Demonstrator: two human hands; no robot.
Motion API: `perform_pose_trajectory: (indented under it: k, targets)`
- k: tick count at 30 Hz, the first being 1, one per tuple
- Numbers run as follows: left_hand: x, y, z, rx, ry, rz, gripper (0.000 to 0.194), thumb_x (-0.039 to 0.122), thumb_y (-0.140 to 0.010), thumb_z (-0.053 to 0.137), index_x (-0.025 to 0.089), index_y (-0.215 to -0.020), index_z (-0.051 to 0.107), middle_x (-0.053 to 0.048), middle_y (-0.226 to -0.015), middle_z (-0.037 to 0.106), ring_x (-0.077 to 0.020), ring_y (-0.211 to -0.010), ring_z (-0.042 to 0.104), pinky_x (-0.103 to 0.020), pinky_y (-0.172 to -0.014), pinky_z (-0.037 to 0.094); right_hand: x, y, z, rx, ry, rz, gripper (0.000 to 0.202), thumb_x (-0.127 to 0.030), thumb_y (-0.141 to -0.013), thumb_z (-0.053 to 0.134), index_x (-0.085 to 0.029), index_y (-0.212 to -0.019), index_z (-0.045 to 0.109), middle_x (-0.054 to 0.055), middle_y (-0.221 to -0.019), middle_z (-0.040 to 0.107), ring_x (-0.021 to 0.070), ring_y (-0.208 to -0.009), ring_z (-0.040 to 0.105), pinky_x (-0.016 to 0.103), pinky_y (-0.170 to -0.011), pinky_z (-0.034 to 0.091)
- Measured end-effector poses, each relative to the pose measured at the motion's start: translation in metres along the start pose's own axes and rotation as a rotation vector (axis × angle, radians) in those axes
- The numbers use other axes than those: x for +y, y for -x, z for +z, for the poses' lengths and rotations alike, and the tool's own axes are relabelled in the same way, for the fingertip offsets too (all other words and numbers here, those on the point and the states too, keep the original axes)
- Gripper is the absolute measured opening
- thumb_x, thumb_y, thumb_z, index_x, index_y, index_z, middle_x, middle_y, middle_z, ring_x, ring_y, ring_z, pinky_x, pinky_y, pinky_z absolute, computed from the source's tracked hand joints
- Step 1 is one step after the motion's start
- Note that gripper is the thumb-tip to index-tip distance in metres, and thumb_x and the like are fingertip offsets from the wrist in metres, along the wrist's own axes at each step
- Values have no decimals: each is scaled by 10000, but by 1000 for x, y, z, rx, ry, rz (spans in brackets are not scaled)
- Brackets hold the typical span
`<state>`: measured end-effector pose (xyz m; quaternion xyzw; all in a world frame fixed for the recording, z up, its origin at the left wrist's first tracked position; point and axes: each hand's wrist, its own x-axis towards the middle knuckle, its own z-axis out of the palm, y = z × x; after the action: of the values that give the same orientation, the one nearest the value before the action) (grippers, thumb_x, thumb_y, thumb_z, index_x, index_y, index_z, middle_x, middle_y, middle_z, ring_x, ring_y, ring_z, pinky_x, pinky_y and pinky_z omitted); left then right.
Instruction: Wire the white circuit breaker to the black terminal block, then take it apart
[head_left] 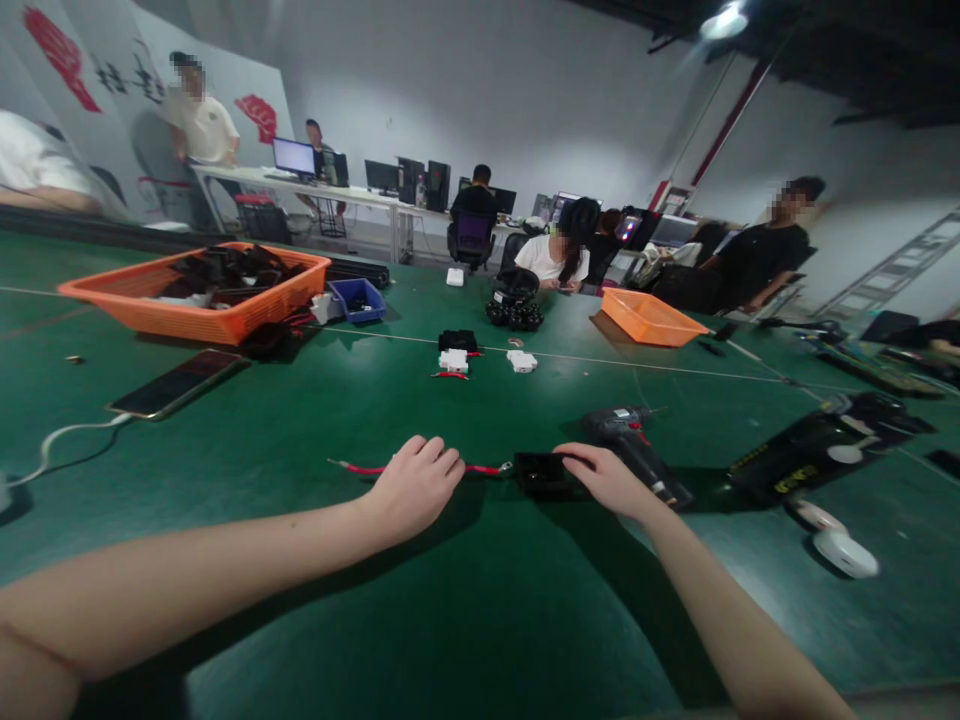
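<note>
My left hand (420, 482) is closed around the middle of a red cable (482, 469). One bare end sticks out to the left, and a ring terminal at the other end points at a black plastic box (534, 474). On the right side of that box my right hand (604, 480) is closed, thumb and fingers gripping its edge. The terminal lies close to the box's left wall; whether they touch I cannot tell. Just behind my right hand lies a cordless drill (619, 428). Farther back are white blocks (454, 361) and a short red cable (451, 375).
An orange basket (217, 325) of black parts and a blue bin (360, 302) stand at the back left. A phone (180, 383) lies by a white cord. Another orange basket (652, 318) is at the back right, a black cylinder (780, 470) at the right. People sit and stand beyond.
</note>
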<state>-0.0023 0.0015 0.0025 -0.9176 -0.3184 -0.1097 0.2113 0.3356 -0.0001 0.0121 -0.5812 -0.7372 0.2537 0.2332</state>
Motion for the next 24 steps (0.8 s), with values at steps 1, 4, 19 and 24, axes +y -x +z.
perform_pose_trajectory:
  k: [1, 4, 19, 24]
  targets:
    - [0, 0, 0, 2, -1, 1, 195, 211, -931, 513, 155, -1075, 631, -91, -972, 628, -232, -877, 502, -379, -717, 297, -2, 0, 1, -1, -6, -2, 299, -326, -927, 509, -202, -1114, 708, 73, -1161, 719, 260, -1092, 649, 421, -1004, 478]
    - [0, 0, 0, 0, -5, 5, 206, 206, -928, 520, 157, -1096, 629, -100, -982, 630, -232, -883, 504, -377, -724, 297, -6, 0, 3, 1, -18, -1, 294, -320, -924, 505, -201, -1101, 707, 71, -1140, 723, 258, -1070, 655, 412, -978, 491]
    - [0, 0, -1, -11, -9, 9, 240, 203, -930, 516, 160, -1141, 623, -93, -986, 630, -234, -882, 504, -384, -715, 307, -9, -1, 5, -42, -29, 1, 282, -348, -951, 471, -219, -1097, 674, 63, -1106, 713, 256, -1042, 645, 402, -943, 489]
    - [0, 0, -2, -14, 1, 9, 218, 199, -932, 509, 167, -1114, 625, -93, -976, 627, -234, -883, 501, -379, -718, 305, -21, -1, 14, -69, -23, -45, 289, -357, -964, 449, -225, -1088, 675, 51, -1086, 715, 242, -1004, 649, 371, -897, 491]
